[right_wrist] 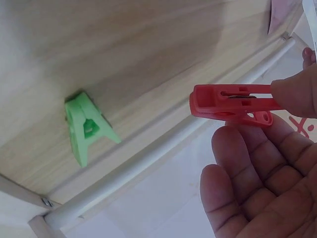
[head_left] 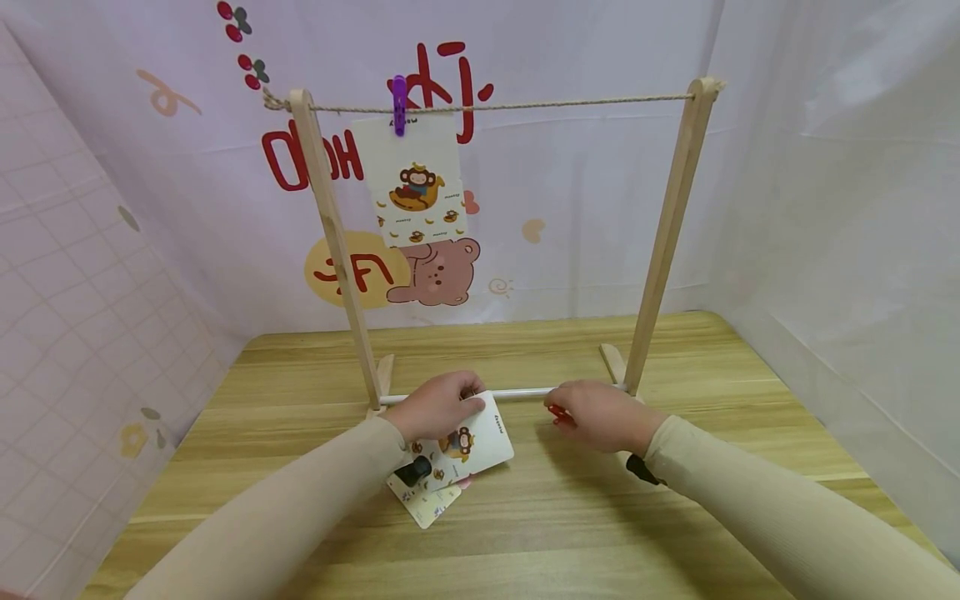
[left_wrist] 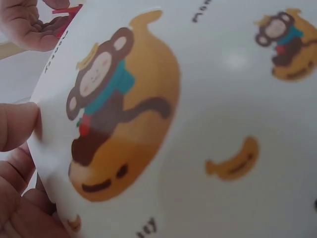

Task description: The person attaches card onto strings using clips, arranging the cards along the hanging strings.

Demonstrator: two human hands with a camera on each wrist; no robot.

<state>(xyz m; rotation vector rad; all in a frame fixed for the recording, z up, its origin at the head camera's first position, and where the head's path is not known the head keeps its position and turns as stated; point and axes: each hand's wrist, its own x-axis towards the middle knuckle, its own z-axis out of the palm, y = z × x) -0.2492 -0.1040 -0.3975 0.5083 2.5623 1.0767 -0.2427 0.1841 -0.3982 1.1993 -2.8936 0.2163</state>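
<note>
My left hand (head_left: pixel 442 405) pinches a white card (head_left: pixel 487 437) printed with a monkey on a banana, thumb in front and fingers behind its edge. The same card (left_wrist: pixel 188 109) fills most of the left wrist view. My right hand (head_left: pixel 600 414) holds a red clothespin (right_wrist: pixel 230 104) between thumb and fingers, its jaws pointing away from the palm. Below the held card, a pale yellow card (head_left: pixel 427 506) lies partly covered on the table. On the tabletop near my right hand is a green clothespin (right_wrist: pixel 86 126), hidden in the head view.
A wooden frame (head_left: pixel 667 225) stands on the table (head_left: pixel 570 533), with a twine line (head_left: pixel 570 104) across its top and a white rod (head_left: pixel 517 392) low down. A purple clothespin (head_left: pixel 400 104) hangs another monkey card (head_left: pixel 416 183) on the line's left part. Behind is a printed curtain (head_left: pixel 585 208).
</note>
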